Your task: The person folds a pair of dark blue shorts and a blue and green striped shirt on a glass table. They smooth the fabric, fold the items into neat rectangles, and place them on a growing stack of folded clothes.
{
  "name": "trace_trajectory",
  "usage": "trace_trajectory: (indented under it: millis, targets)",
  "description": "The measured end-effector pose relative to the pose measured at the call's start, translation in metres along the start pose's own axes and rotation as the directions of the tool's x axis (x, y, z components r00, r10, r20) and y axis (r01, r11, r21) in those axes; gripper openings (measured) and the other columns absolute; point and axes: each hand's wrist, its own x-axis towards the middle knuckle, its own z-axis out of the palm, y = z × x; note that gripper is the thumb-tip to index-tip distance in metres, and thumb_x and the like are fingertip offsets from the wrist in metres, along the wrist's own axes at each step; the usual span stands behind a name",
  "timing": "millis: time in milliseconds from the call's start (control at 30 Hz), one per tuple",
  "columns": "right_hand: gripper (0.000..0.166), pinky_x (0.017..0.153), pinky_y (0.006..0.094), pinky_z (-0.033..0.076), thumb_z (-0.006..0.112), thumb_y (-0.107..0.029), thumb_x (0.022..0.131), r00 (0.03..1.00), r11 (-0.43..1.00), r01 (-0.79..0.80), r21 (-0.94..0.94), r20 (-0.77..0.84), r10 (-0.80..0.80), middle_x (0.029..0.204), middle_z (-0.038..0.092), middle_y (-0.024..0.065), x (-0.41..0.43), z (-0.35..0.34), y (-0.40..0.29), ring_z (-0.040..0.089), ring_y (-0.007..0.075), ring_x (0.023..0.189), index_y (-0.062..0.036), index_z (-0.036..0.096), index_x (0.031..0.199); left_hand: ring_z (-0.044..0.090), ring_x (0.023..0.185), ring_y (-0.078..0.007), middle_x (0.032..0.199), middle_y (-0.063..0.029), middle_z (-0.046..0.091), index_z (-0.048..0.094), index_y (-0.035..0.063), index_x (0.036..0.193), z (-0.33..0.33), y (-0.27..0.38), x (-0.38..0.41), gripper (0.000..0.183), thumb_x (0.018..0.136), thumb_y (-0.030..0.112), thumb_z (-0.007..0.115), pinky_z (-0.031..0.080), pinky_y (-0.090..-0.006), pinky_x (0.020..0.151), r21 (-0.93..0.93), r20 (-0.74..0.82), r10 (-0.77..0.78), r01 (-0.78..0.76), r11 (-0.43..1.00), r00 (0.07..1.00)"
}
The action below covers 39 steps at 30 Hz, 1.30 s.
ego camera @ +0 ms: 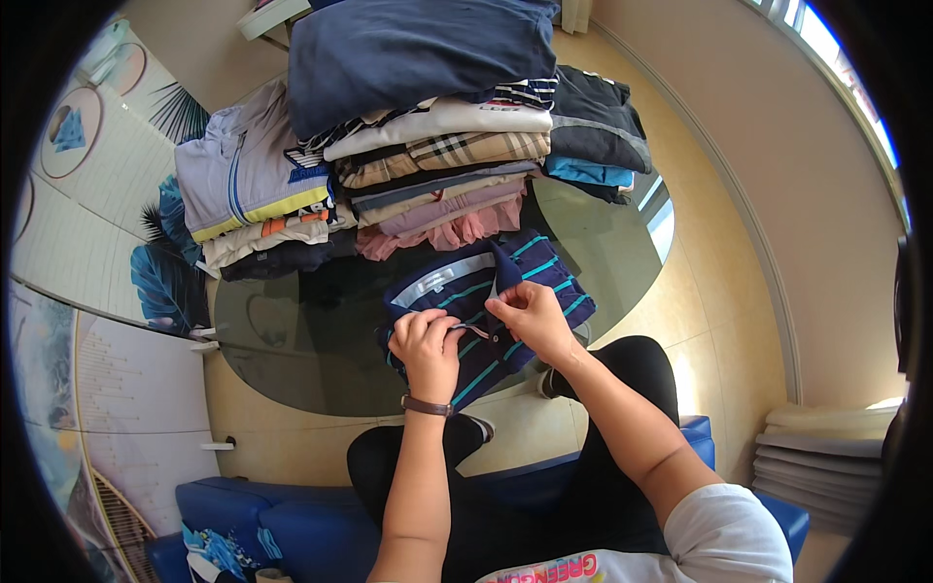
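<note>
A navy polo shirt with teal stripes (477, 375) lies folded at the near edge of the oval glass table (270, 364), collar away from me. My left hand (426, 342) pinches the left side of its collar opening. On the other side, my right hand (532, 317) grips the collar's right edge near the button placket. The neckband with its white label shows between and beyond my hands. Both sets of fingertips hide parts of the placket. A brown strap circles my left wrist.
Beyond the shirt rises a tall stack of folded clothes (444, 138). A grey jacket (255, 167) tops the left pile; dark garments (598, 120) top the right one. Beneath me is a blue sofa (306, 517), with patterned cloth (219, 550) at its left.
</note>
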Motion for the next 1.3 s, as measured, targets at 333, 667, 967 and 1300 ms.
trace_trajectory:
  millis: [333,667,967,1300]
  targets:
    - [0.016,0.052,0.0277,0.056,0.067,-0.005,0.087,0.992,0.989,0.1,-0.104,0.091,-0.091,0.078,0.068,0.0128,-0.005,0.03,0.009,0.068,0.0146,0.064,0.0096,0.061,0.091,0.059,0.091,-0.0177,0.083,0.0014,0.065,0.068,0.0133,0.102,0.014,-0.012,0.002,0.019,0.085,0.006,0.065,0.032,-0.0378,0.093,-0.013,0.148,-0.064,0.067,0.998,0.987]
    - [0.015,0.049,0.0297,0.054,0.065,-0.003,0.081,0.997,0.991,0.082,-0.105,0.008,-0.082,0.073,0.068,0.0142,0.002,0.037,0.017,0.067,0.018,0.057,0.0099,0.065,0.089,0.048,0.107,-0.0259,0.101,-0.0013,0.056,0.067,0.0166,0.094,0.008,0.007,-0.006,0.026,0.071,0.008,0.076,0.03,-0.0479,0.096,0.237,-0.032,-0.006,0.014,0.971,0.999]
    - [0.012,0.049,0.0298,0.055,0.064,-0.001,0.08,0.999,0.992,0.052,-0.118,0.019,-0.05,0.071,0.068,0.0136,0.004,0.039,0.019,0.07,0.0191,0.06,0.0102,0.064,0.084,0.054,0.099,-0.0236,0.089,0.001,0.063,0.066,0.0152,0.088,0.019,-0.005,-0.006,0.019,0.073,0.011,0.076,0.03,-0.0493,0.091,0.239,0.155,-0.214,0.173,0.955,0.964]
    - [0.015,0.05,0.0291,0.056,0.067,-0.004,0.084,0.999,0.994,0.033,-0.104,0.005,-0.033,0.071,0.068,0.0137,0.002,0.041,0.016,0.07,0.0176,0.062,0.0091,0.063,0.08,0.058,0.094,-0.026,0.083,-0.0054,0.068,0.072,0.0124,0.086,0.019,-0.005,-0.005,0.011,0.075,0.011,0.075,0.039,-0.0453,0.084,0.042,0.2,-0.399,0.399,0.916,0.895]
